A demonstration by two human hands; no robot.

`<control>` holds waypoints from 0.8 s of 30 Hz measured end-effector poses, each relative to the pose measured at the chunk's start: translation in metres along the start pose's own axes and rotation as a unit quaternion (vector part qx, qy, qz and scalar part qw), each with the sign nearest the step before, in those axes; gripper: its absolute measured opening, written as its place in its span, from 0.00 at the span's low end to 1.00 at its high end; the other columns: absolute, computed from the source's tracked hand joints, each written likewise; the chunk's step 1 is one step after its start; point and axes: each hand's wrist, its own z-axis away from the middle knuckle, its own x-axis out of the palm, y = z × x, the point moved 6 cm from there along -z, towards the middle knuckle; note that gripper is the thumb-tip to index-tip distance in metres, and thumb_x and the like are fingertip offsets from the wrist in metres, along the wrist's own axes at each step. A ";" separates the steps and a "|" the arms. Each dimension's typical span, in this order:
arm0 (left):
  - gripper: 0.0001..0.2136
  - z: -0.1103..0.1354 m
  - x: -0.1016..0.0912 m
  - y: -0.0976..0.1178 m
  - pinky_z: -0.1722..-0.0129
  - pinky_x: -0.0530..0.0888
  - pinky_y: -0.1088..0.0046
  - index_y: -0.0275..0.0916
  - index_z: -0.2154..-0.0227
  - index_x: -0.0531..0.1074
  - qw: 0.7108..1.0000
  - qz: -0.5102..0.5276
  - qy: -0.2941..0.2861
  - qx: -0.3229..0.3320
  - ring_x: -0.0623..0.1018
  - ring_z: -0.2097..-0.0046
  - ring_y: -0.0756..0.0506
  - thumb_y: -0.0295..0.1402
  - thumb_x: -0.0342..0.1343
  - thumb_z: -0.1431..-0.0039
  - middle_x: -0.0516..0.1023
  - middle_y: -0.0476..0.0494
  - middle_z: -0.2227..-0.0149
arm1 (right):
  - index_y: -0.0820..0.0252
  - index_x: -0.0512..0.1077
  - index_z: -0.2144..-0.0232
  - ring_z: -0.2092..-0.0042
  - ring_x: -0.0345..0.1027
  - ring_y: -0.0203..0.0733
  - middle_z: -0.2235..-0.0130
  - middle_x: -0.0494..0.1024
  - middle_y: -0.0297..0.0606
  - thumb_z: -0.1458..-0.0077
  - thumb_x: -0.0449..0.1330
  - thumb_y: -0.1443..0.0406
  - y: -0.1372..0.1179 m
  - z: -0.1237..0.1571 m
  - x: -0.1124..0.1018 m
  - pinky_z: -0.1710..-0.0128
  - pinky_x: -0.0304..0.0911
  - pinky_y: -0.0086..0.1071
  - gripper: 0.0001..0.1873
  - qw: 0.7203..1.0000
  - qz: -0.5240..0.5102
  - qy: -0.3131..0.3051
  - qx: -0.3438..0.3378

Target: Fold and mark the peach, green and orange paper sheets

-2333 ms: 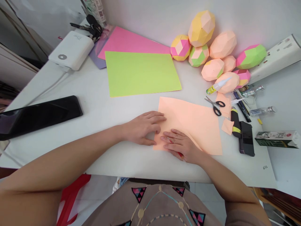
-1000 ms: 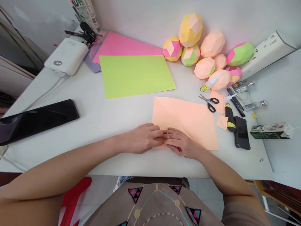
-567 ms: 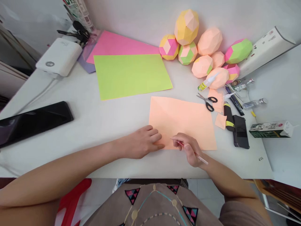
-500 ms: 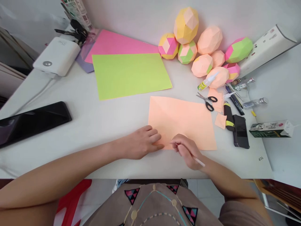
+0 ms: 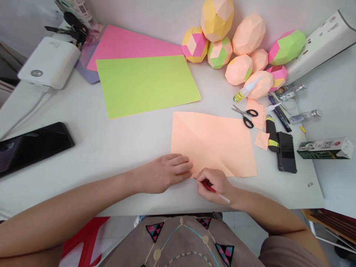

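A peach sheet of paper lies on the white table before me. My left hand rests flat on its lower left corner, fingers stretched out and pressing down. Whether a smaller piece lies under those fingertips, I cannot tell. Pinched in my right hand is a slim pen with a red grip and a pale barrel. Its tip touches down near the sheet's bottom edge, just right of my left fingertips.
Scissors overlap the sheet's upper right corner. Behind them are a glue bottle and several faceted paper eggs. Right of the sheet lie a black and yellow cutter and a phone. Green paper lies at upper left.
The pen has tilted over and its red grip now shows; my right hand has shifted slightly left and down. My left fingers have straightened from a curl to lie flatter.
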 end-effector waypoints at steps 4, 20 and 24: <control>0.17 0.000 0.000 0.000 0.45 0.66 0.62 0.36 0.51 0.70 1.000 -0.003 -0.004 0.005 0.67 0.45 0.40 0.22 0.43 0.38 0.71 0.39 0.48 | 0.56 0.60 0.74 0.79 0.55 0.29 0.79 0.63 0.25 0.53 0.52 0.74 0.001 -0.001 0.001 0.78 0.54 0.23 0.08 1.000 0.007 -0.002 -0.004; 0.16 -0.001 -0.001 0.001 0.47 0.67 0.62 0.36 0.53 0.71 1.000 -0.008 -0.001 0.005 0.67 0.46 0.39 0.22 0.44 0.39 0.71 0.38 0.49 | 0.56 0.59 0.74 0.79 0.52 0.29 0.80 0.59 0.24 0.54 0.51 0.74 -0.001 -0.004 0.001 0.78 0.52 0.23 0.07 1.000 0.016 -0.007 -0.004; 0.16 -0.002 0.000 0.000 0.47 0.67 0.62 0.37 0.52 0.71 1.000 -0.011 -0.003 0.003 0.67 0.46 0.39 0.22 0.44 0.39 0.71 0.39 0.49 | 0.57 0.59 0.74 0.79 0.51 0.28 0.80 0.59 0.23 0.54 0.51 0.74 -0.003 -0.005 0.001 0.79 0.51 0.22 0.08 1.000 0.007 -0.015 -0.010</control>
